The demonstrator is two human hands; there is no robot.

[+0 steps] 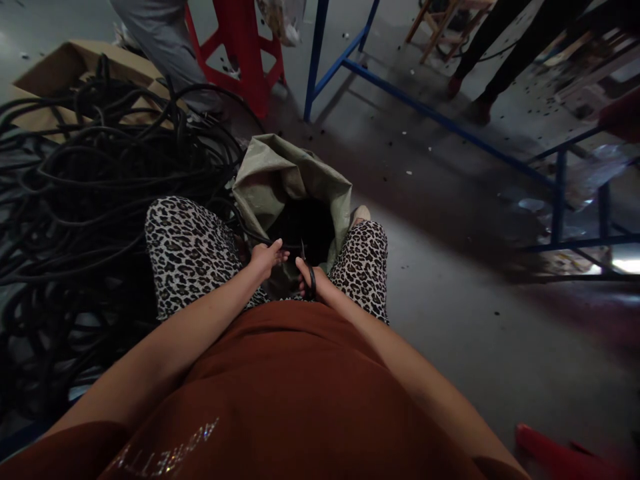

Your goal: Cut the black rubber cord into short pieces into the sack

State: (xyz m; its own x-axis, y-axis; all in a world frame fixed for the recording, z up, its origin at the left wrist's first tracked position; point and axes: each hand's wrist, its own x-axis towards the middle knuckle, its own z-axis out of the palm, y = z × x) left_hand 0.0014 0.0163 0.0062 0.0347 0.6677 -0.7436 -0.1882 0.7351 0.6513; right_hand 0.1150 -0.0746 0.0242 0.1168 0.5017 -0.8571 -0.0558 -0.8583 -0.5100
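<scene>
- head view: left hand point(264, 259) out over the lap, fingers curled together around a thin black cable point(250, 235) that runs up and left toward the big pile.
- right hand point(307, 279) just beside it, closed through the dark handle loop of a pair of scissors point(309, 275); blades point up toward the sack mouth, too dim to tell whether they are apart.
- both hands sit between the knees, right above the dark opening of a grey-green woven sack point(287, 177) standing on the floor between the legs.
- leopard-print trousers point(187, 250) on both thighs; rust-coloured shirt in the near foreground.
- tangled heap of black cables point(85, 193) fills the left side, partly lying on flattened cardboard point(65, 67).
- behind: red stool point(245, 47), blue metal frame point(400, 93), another person's grey trouser leg point(160, 40) at the top left, dark-clad legs at the top right.
- grey concrete floor point(450, 300), scattered with small black scraps.
</scene>
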